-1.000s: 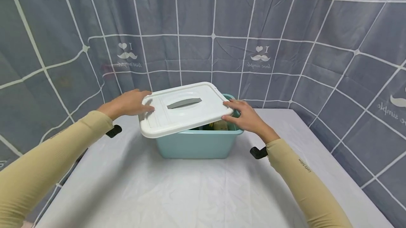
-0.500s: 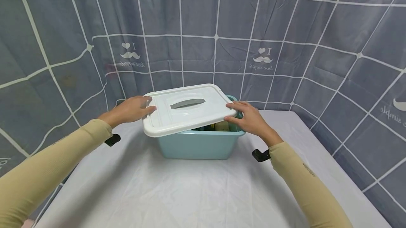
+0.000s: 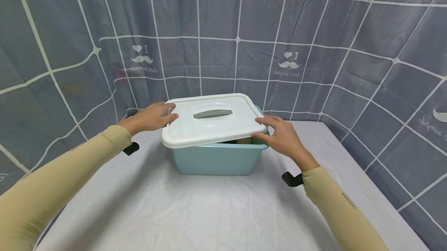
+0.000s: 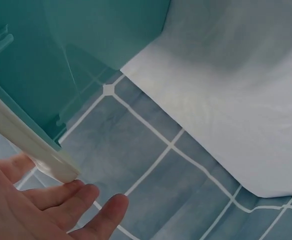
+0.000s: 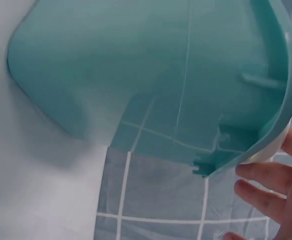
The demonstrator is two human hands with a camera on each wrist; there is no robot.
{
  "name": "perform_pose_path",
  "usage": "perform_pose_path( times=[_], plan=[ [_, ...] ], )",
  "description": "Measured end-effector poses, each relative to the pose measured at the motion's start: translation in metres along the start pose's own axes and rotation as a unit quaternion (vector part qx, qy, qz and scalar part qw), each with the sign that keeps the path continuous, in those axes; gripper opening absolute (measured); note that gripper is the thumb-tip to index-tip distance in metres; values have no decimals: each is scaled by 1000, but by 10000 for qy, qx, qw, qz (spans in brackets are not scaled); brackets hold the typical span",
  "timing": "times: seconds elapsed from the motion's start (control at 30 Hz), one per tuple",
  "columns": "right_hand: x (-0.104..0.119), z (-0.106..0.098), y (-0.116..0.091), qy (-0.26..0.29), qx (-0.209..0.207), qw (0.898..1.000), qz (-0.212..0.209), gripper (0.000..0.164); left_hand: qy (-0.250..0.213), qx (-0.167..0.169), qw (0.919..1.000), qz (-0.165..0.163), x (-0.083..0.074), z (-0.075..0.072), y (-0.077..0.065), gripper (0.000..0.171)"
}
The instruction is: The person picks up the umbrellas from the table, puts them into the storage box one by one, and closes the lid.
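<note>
A white lid (image 3: 185, 128) with a grey handle (image 3: 212, 114) lies slightly askew over a light teal plastic storage box (image 3: 218, 160). Its front edge overhangs the box's left front; a narrow gap shows at the front right. My left hand (image 3: 152, 117) grips the lid's left end, thumb on top. At the right end, my right hand (image 3: 282, 137) holds the lid's edge between thumb and fingers. The left wrist view shows fingers (image 4: 68, 202) against the lid's rim (image 4: 28, 132). In the right wrist view, fingers (image 5: 268, 180) lie at the box's rim beside the lid.
Through the gap, a pale yellowish item (image 3: 244, 141) shows inside the box, mostly hidden. The box stands on a table with a white cloth (image 3: 216, 212). Grey gridded curtains (image 3: 216, 18) hang behind and at both sides.
Both hands have shifted the lid to the right and lowered it flatter over the box. The front gap has narrowed and hides more of the contents.
</note>
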State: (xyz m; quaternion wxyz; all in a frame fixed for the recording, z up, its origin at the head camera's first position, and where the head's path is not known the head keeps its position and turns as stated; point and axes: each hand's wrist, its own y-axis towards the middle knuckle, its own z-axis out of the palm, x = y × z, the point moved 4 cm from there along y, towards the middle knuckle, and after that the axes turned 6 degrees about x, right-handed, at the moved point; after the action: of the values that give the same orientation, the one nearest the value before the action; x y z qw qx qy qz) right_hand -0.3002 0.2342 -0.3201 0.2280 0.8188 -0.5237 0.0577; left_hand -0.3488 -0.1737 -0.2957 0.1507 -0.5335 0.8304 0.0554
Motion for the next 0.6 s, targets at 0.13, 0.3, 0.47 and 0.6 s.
perform_pose_path(
  times=[0.13, 0.3, 0.47, 0.6],
  plan=[
    [5, -2, -9, -83, -166, 9998, 36, 66, -57, 50, 10000, -35, -1, 0, 4, 68],
    [12, -3, -20, -126, -298, 9994, 136, 66, -95, 188, 9997, 102, -4, 0, 7, 69],
    [18, -1, -30, -100, -339, 9991, 231, 65, -90, 293, 9994, 159, -6, -1, 12, 68],
    [23, 2, -37, 31, -373, 9991, 197, 66, -78, 377, 9991, 180, -6, -2, 15, 66]
  ],
)
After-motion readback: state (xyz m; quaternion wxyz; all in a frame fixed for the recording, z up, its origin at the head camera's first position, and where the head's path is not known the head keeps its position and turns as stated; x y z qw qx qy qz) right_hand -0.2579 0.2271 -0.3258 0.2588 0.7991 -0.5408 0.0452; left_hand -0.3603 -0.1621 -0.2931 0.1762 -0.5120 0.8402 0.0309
